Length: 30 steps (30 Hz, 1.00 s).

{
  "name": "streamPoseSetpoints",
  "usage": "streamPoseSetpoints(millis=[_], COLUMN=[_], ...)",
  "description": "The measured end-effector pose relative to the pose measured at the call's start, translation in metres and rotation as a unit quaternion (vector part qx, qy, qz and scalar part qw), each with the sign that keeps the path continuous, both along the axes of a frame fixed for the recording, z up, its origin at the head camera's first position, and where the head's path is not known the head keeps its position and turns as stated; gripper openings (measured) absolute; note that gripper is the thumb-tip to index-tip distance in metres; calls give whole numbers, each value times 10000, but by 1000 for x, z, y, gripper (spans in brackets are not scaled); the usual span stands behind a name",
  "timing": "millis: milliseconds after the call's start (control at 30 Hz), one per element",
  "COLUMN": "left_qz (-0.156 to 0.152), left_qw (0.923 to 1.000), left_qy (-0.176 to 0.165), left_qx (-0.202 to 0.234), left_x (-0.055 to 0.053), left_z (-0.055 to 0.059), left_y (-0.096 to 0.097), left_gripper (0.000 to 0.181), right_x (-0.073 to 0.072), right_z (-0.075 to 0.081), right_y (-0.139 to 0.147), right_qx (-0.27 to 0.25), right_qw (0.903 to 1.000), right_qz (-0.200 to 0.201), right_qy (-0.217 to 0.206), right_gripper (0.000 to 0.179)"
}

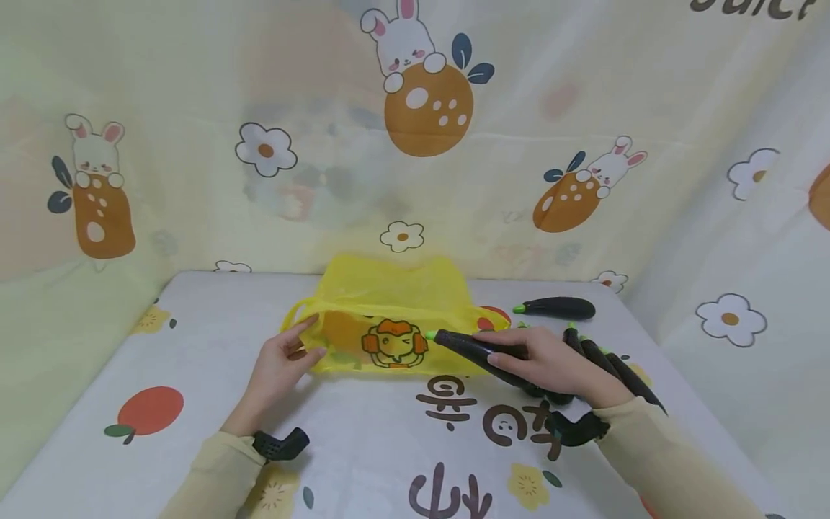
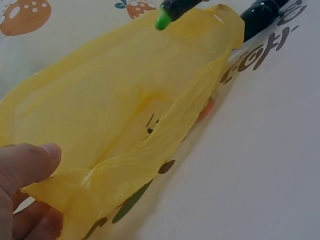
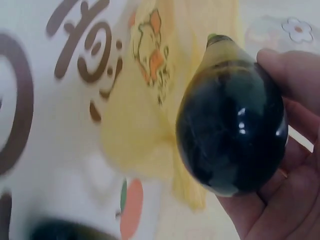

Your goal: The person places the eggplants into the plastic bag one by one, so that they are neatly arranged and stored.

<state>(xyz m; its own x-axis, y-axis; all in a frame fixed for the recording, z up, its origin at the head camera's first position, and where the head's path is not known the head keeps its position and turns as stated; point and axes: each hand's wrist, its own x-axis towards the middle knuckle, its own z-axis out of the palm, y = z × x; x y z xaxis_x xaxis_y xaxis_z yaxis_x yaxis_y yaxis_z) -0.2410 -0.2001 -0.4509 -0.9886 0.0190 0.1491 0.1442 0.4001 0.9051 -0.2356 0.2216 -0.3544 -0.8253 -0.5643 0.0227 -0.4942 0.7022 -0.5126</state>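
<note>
A small curtained-off space, in a home or a studio, I cannot tell which: a pale curtain [image 1: 324,209] printed with rabbits [image 1: 403,49] and flowers [image 1: 266,150] hangs along the worktop's [image 1: 363,447] back, left and right edges, and a fruit-print cloth [image 1: 214,339] covers the top.

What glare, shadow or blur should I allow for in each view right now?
Head: fairly even light, the print on the yellow bag clear; left wrist: dimmer, with a soft shadow on the tablecloth beside the bag; right wrist: small bright glints on the held eggplant, while the dark shape at the bottom edge is blurred.
</note>
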Motion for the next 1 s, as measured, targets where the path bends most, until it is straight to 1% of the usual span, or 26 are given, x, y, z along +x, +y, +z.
streamPoseSetpoints(millis=[167, 333, 400, 567, 667, 767, 867, 1000], left_qz=[-25, -135, -163, -166, -166, -146, -138, -210], left_qw=[10000, 9999, 9998, 9997, 9997, 9997, 9996, 9994], left_qy=[82, -29, -52, -15, -3, -47, -92, -95], left_qx=[-40, 70, 140, 200, 205, 203, 210, 260], left_x=[-1, -2, -1, -1, -2, -1, -1, -1], left_z=[-1, -2, -2, -2, -2, -2, -1, -2], left_y=[0, -1, -1, -1, 0, 0, 1, 0], left_gripper=[61, 63, 64, 65, 65, 66, 67, 67], right_x=[-8, -13, -13, -9, -8, -9, -13, -19], right_z=[-11, -16, -17, -17, -17, -20, -27, -38], right_y=[-22, -40, -47, -65, -74, -82, -90, -100], right_qx=[-40, 27, 60, 66, 24, -9, -32, 110], right_qw=[9999, 9998, 9996, 9995, 9990, 9982, 9978, 9979], right_qz=[66, 106, 116, 145, 279, 376, 336, 116], right_qy=[-110, 140, 268, 277, 335, 471, 563, 631], right_gripper=[44, 45, 45, 45, 44, 44, 44, 44])
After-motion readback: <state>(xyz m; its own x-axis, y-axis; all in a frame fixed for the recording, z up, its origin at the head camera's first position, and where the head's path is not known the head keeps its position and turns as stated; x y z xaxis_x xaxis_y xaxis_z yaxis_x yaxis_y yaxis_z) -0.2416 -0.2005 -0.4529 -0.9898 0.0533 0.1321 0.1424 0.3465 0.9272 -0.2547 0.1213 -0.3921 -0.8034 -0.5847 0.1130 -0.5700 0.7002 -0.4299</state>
